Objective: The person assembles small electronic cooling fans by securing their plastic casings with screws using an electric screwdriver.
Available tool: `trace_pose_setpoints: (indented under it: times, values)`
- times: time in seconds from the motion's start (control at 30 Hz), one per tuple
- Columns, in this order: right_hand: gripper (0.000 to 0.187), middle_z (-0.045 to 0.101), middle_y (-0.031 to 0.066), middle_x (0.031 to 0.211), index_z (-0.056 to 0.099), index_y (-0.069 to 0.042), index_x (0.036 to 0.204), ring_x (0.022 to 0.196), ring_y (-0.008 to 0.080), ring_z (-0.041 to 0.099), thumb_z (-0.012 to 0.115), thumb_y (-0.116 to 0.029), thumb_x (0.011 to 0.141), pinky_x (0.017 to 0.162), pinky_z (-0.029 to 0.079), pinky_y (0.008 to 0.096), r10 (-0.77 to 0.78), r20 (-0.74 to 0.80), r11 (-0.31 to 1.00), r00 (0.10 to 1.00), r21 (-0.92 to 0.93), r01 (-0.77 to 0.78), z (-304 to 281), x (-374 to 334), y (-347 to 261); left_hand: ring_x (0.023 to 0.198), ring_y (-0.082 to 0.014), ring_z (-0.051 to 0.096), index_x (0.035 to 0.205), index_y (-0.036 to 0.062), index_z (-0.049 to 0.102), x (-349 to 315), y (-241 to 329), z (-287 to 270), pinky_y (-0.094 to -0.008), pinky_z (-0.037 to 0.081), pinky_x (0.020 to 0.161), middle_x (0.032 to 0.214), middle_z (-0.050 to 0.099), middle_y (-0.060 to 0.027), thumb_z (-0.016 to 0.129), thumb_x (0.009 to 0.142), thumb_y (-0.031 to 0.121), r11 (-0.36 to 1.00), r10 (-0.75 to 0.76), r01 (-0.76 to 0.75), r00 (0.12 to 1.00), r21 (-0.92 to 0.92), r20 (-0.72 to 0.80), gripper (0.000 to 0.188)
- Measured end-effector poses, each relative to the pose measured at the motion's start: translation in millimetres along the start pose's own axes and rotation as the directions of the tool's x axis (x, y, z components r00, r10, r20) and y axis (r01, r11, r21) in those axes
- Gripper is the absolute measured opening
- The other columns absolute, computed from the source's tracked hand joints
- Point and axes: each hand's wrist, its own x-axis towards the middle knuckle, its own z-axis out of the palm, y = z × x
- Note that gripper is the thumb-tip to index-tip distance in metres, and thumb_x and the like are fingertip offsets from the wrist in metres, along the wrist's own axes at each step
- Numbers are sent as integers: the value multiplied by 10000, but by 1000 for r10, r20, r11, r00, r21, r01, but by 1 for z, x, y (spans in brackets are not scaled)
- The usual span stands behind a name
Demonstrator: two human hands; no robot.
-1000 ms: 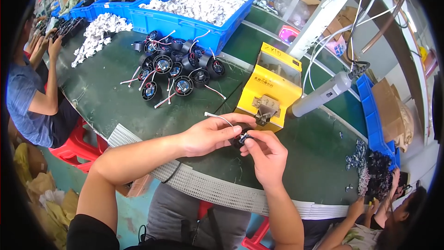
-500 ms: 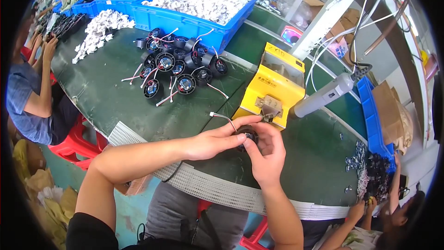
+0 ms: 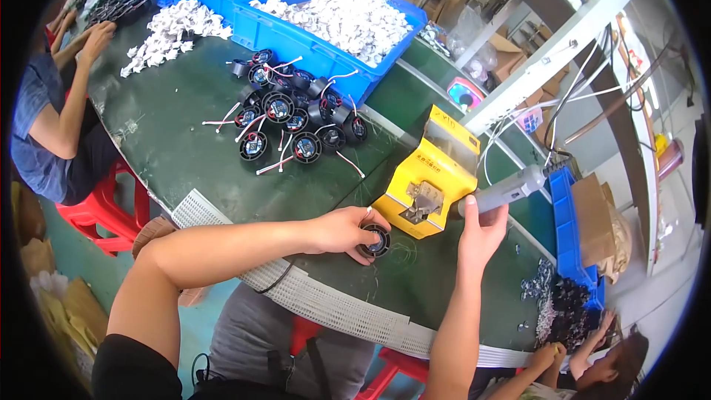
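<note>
My left hand [image 3: 348, 231] is closed around a round black housing [image 3: 375, 241] with a small circuit board inside, just above the green table. My right hand [image 3: 483, 233] has its thumb and fingers around the lower end of a grey electric screwdriver [image 3: 511, 187], which lies tilted with its cord end up and to the right. Between the hands stands a yellow screw feeder [image 3: 426, 170] with a metal block [image 3: 426, 198] on its front. The screwdriver's tip is hidden behind the feeder and my hand.
Several similar black housings [image 3: 306, 147] with wires lie in a heap beyond my left hand. Behind them a blue bin [image 3: 296, 41] holds small white parts [image 3: 341, 22]. A white post [image 3: 548, 44] rises behind the feeder. Co-workers sit at the left and lower right.
My right hand has let go of the housing and moved right onto the screwdriver. My left hand keeps the housing, now lower and slightly left. The whole view has shifted a little.
</note>
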Motion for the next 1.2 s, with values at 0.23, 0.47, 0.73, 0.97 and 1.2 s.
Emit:
trace_pose_setpoints:
  times: [0.23, 0.47, 0.73, 0.97, 1.2]
  values:
    - [521, 550, 70, 749, 311, 9, 1376, 546, 130, 524, 561, -46, 921, 529, 437, 257, -162, -163, 890, 973, 402, 215, 33, -4, -49, 934, -209, 635, 1333, -14, 481, 1, 5, 1, -362, 602, 857, 1104, 571, -131, 482, 977, 34, 1000, -26, 26, 1000, 17, -8, 360]
    - [432, 516, 56, 681, 335, 22, 1308, 487, 112, 494, 532, -25, 926, 491, 423, 263, -200, -116, 927, 973, 298, 226, 80, 2, -38, 934, -211, 637, 1332, -17, 481, 2, 5, -1, -357, 606, 846, 1110, 571, -133, 490, 972, 39, 999, -30, 30, 999, 19, -24, 365]
    - [473, 495, 46, 667, 315, 2, 1326, 482, 125, 494, 536, -15, 909, 457, 422, 261, -145, -74, 900, 987, 404, 162, 77, -23, -45, 904, -225, 660, 1325, -16, 489, -1, 6, 2, -348, 612, 821, 1099, 570, -134, 482, 970, 39, 998, -41, 43, 998, 39, -49, 359]
    - [493, 414, 31, 634, 288, -33, 1380, 468, 123, 415, 505, -70, 939, 440, 404, 276, -52, -50, 848, 997, 525, 71, 90, -66, -53, 912, -216, 658, 1299, -9, 514, -6, 13, 2, -351, 615, 811, 1083, 576, -125, 484, 972, 47, 997, -39, 44, 996, 67, -79, 333]
    - [519, 504, 66, 696, 251, 38, 1353, 498, 142, 510, 517, -39, 913, 466, 461, 284, -79, 25, 822, 997, 566, 51, 90, -71, -43, 862, -214, 664, 1269, -8, 520, 0, 7, 1, -335, 618, 762, 1058, 584, -132, 473, 955, 44, 998, -18, 21, 998, 56, -60, 321]
